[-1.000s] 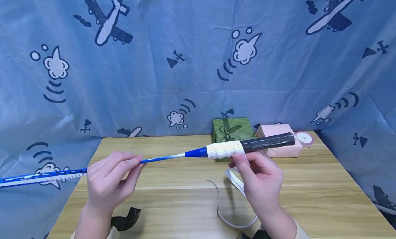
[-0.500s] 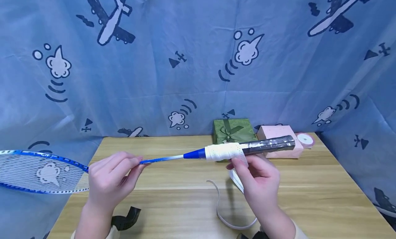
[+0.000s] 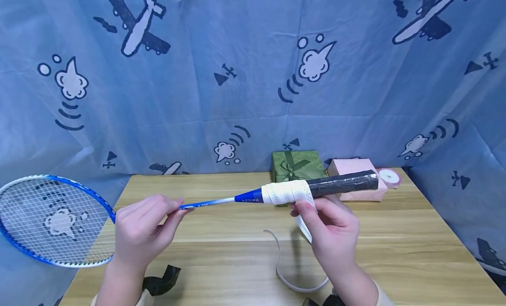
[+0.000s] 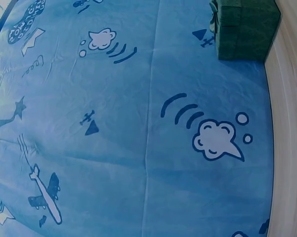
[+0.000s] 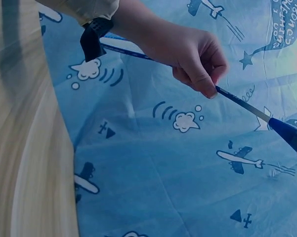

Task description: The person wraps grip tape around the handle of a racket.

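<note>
Pinching racket shaft — left hand, right hand gripping tape, fingertips hidden

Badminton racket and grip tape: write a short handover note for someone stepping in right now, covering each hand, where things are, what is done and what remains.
Left hand: grips the blue shaft, holding the badminton racket level above the table.
Right hand: pinches the white grip tape just below the handle.
Loose tape tail hangs down onto the table.
Done: several white turns cover the handle's shaft end.
Left: the black part out to the butt is unwrapped.
Behind: green gift box, pink box, ribbon spool.
</note>
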The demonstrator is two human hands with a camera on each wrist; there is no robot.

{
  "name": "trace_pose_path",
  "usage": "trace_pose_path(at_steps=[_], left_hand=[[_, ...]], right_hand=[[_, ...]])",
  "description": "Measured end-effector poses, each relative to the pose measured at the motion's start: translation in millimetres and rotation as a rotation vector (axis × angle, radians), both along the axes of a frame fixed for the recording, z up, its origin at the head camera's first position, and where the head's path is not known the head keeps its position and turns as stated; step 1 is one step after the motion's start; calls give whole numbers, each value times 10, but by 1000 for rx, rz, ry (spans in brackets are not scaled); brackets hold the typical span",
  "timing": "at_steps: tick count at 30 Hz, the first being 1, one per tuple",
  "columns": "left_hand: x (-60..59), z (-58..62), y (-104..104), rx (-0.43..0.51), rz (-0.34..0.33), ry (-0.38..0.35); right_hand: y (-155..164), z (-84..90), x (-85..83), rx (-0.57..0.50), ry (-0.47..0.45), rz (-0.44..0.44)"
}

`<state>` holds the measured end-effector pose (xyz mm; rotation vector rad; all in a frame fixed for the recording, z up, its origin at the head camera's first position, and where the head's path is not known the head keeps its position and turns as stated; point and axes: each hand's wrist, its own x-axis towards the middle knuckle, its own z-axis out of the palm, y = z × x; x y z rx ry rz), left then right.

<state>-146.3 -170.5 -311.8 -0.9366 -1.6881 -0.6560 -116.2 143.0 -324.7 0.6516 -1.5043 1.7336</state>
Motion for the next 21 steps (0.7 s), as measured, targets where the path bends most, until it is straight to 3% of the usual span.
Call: trace_pose_path(at_steps=[13,16,21], left_hand=[[24,61,9,-26,4,-11],[22,53,20,-26,43,-21],[8,15,35,78,109,32]], right_hand=[[-10,-12,4,-21,-9,-77],[0,-12,-1,-31,-3,-95],[6,-4,9,-14,-41,-97]])
